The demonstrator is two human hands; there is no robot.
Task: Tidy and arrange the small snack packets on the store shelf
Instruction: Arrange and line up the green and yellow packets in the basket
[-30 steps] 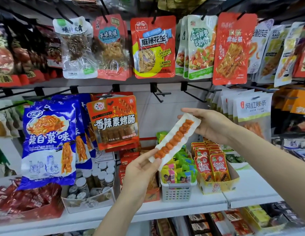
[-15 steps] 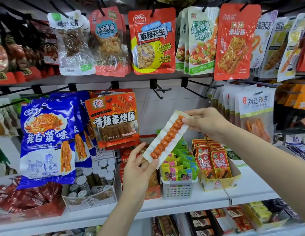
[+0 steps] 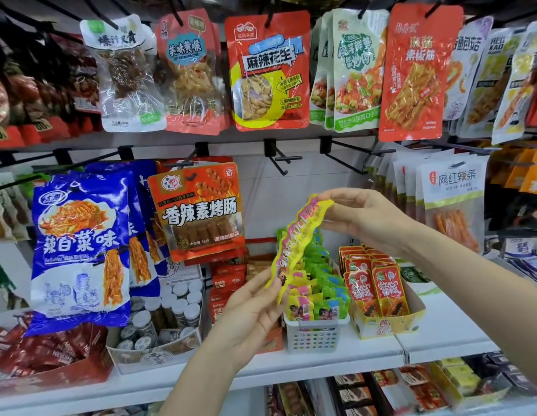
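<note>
You are mid-way through handling one piece of stock: a long yellow-and-pink snack strip [image 3: 294, 244] is stretched on a slant between your two hands, in the air in front of the shelf and just above the white basket [image 3: 316, 336]. Your right hand [image 3: 366, 220] pinches the strip's upper end between thumb and fingertips; your left hand [image 3: 255, 307] pinches its lower end, so both hands are grasping the same strip and neither is free. Its printed face is toward you, which suggests you are checking or straightening it before it goes back. The next move, by my judgement, is to lower it into the white basket among the green, pink and yellow packets [image 3: 318, 295] that look like its kind, lying in line with them, not across them. That basket looks nearly full, so expect to part the row or slide the strip in along one side. Mind the edges: the basket rim sits just beside the yellow carton [image 3: 390, 325] of red packets on the right and a stack of red boxes [image 3: 228, 277] on the left. Overhead, two bare black hooks [image 3: 282, 160] jut forward, so keep your right hand low. The open room is the white back panel behind the strip and the bare shelf [image 3: 450, 322] right of the carton.
</note>
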